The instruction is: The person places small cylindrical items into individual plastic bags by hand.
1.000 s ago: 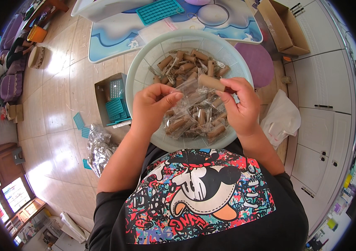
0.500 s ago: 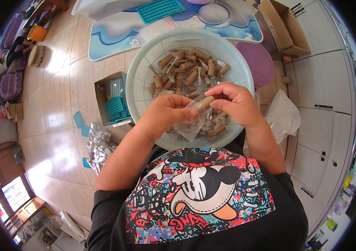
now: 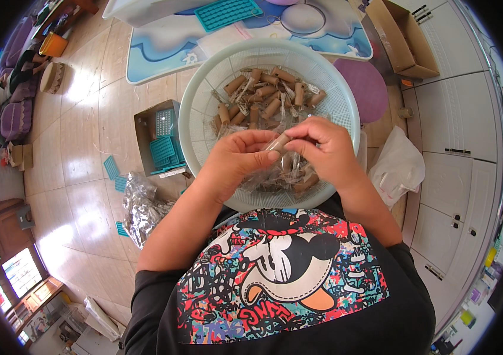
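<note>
Over a large pale plastic basket (image 3: 187, 118), both of my hands work on one small brown cardboard tube (image 3: 278, 142) in a clear plastic bag. My left hand (image 3: 233, 158) is closed, its thumb and fingers gripping the bagged tube. The thumb and forefinger of my right hand (image 3: 326, 146) pinch at the tube's upper right end; whether they hold the tube or the film there I cannot tell. Several more brown tubes (image 3: 267, 91), with pale strands among them, lie heaped in the basket. Clear plastic bags (image 3: 278, 171) crowd its near side, partly hidden by my hands.
Beyond the basket stands a blue patterned table (image 3: 151, 56) with a teal tray (image 3: 227, 14). On the left are an open box (image 3: 145, 139) of teal trays and a silvery plastic bag (image 3: 142, 207). To the right are a purple stool (image 3: 369, 89), white bag (image 3: 398, 165) and white cabinets (image 3: 455, 118).
My right hand has shifted slightly left and closer to my left hand. The tube has moved a little left and sits lower between my fingers, with less of the bag showing beneath.
</note>
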{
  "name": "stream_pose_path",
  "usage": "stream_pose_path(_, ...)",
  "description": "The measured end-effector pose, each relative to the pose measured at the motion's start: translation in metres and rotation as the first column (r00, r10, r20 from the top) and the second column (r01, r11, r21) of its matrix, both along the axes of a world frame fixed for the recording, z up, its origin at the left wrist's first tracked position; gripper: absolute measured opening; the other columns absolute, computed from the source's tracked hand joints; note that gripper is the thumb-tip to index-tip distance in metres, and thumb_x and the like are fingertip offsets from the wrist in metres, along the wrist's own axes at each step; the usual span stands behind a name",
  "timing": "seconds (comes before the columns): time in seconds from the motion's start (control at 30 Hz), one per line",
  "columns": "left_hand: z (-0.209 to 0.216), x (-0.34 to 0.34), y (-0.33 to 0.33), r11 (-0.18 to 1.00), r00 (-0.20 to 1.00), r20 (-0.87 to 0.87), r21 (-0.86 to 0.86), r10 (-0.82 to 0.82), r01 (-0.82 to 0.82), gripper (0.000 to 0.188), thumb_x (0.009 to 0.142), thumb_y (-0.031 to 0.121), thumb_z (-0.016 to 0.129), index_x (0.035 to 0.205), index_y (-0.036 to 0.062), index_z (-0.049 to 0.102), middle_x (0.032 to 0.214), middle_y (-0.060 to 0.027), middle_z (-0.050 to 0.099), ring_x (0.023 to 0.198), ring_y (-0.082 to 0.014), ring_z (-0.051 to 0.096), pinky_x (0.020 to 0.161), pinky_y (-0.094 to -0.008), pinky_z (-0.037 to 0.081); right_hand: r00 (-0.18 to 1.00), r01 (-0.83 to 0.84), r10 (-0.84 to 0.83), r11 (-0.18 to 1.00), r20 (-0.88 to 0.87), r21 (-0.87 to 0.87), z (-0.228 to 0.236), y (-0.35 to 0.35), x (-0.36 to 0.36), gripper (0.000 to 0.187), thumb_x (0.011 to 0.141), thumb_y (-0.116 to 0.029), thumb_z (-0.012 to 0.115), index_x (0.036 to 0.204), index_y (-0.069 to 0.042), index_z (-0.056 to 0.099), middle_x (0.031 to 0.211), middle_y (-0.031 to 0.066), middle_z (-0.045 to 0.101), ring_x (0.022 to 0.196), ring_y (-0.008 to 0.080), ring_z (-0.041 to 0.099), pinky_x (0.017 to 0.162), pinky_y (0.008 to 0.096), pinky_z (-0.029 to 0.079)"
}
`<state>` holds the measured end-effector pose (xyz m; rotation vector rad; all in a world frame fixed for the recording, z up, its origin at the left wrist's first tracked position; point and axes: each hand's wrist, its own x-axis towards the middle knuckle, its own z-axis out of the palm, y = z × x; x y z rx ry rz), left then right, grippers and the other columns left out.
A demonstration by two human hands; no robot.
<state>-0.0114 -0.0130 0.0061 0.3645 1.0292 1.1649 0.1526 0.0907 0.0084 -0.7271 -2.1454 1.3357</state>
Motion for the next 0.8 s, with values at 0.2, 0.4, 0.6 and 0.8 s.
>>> stream_pose_path(0.2,-0.007,0.000,-0.001,0.998,0.990,0.121,-0.006,0.067,-0.067,0.042,0.078,0.005,0.064,0.115,-0.0023,0.048,0.095,-0.0061,0.061,0.081,-0.0094,0.058,0.069,-0.0203,0.047,0.997,-0.008,0.022,0.985,-0.078,0.174,0.001,-0.008,-0.001,0.017,0.073,-0.010,0.067,0.089,-0.004,0.065,0.087,0.0073,0.053,0.077,0.0190,0.053,0.066,0.0281,0.043)
stream_pose_path(0.4,-0.002,0.003,-0.002,0.986,0.972,0.168,-0.023,0.165,-0.164,0.040,0.079,0.005,0.062,0.116,-0.0012,0.048,0.098,-0.0069,0.061,0.081,-0.0099,0.059,0.069,-0.0205,0.048,0.994,-0.086,0.077,0.990,-0.078,-0.114,-0.006,-0.013,-0.001,0.020,0.078,-0.009,0.064,0.098,-0.005,0.064,0.101,0.0073,0.049,0.088,0.0132,0.048,0.077,0.0227,0.042)
stream_pose_path(0.6,0.001,0.009,0.002,0.955,0.951,0.088,-0.007,0.295,-0.296,0.032,0.080,0.005,0.061,0.111,-0.0012,0.053,0.096,-0.0073,0.062,0.080,-0.0097,0.059,0.067,-0.0207,0.047,0.998,-0.015,0.004,0.985,-0.066,-0.170,-0.007,-0.021,-0.003,0.013,0.073,-0.006,0.067,0.085,-0.002,0.064,0.089,0.0056,0.053,0.079,0.0137,0.053,0.067,0.0243,0.043)
stream_pose_path(0.8,-0.005,0.002,0.000,0.981,0.981,0.026,0.006,0.193,-0.193,0.018,0.085,0.009,0.056,0.100,0.0002,0.059,0.096,-0.0075,0.062,0.076,-0.0082,0.057,0.064,-0.0204,0.046,0.997,-0.051,0.046,0.995,-0.067,-0.080,0.001,-0.014,-0.004,0.010,0.073,-0.003,0.065,0.083,-0.002,0.063,0.081,0.0063,0.054,0.072,0.0154,0.053,0.064,0.0248,0.043)
